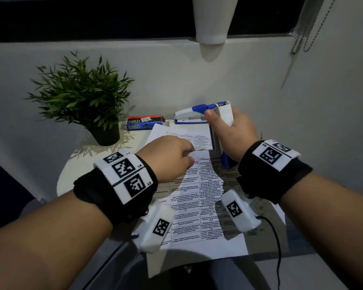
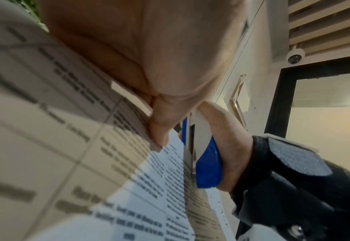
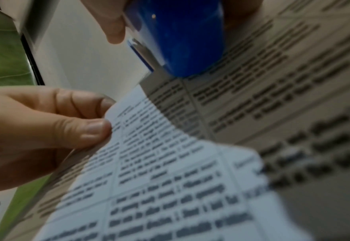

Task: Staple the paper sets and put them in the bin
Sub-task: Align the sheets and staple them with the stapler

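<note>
A set of printed paper sheets (image 1: 197,197) lies on the round white table (image 1: 71,174) and hangs over its near edge. My left hand (image 1: 184,155) pinches the set's top edge between thumb and fingers, which the right wrist view shows as a lifted corner of the paper (image 3: 170,179). My right hand (image 1: 218,122) grips a white and blue stapler (image 1: 223,130) held upright. Its blue end (image 3: 180,40) sits against the paper's top edge, just right of my left hand. In the left wrist view the stapler (image 2: 203,163) stands beside my pinching fingertips (image 2: 159,133). No bin is in view.
A second white and blue stapler (image 1: 189,116) rests at the back of the table. Two boxes of staples (image 1: 145,123) lie to its left. A potted green plant (image 1: 82,97) stands at the back left. A wall runs close behind the table.
</note>
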